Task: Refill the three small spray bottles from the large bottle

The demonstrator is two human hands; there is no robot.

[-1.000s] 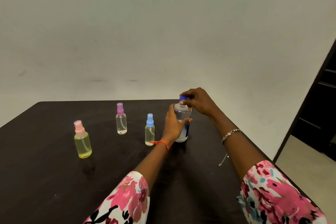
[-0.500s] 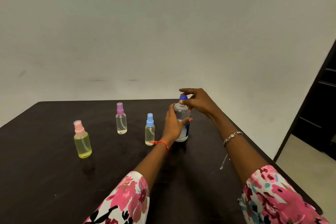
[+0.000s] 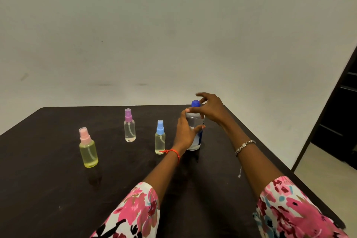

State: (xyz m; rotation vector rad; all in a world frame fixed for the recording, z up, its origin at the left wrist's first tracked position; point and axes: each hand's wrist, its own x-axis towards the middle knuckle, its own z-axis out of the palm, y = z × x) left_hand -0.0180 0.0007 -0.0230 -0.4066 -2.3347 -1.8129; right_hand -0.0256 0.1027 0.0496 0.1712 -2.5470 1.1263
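The large clear bottle (image 3: 195, 141) stands upright on the dark table (image 3: 58, 189), right of centre. My left hand (image 3: 184, 134) grips its body from the left. My right hand (image 3: 211, 109) curls over its blue cap (image 3: 195, 103), thumb across the neck and fingers behind and beside the cap. Three small spray bottles stand to the left, all capped. One is pink-topped with yellow liquid (image 3: 88, 150). A purple-topped one (image 3: 129, 129) holds a little clear liquid. The blue-topped one (image 3: 160, 139), holding pale liquid, is closest to my left wrist.
The table's right edge (image 3: 270, 152) runs diagonally just past the large bottle, with floor (image 3: 324, 176) beyond it. A dark shelf unit (image 3: 343, 112) stands at the far right. A plain wall (image 3: 173, 35) rises behind the table.
My right hand's fingers have spread and turned around the cap, so more of the blue cap shows. My left hand and all the bottles stay where they were.
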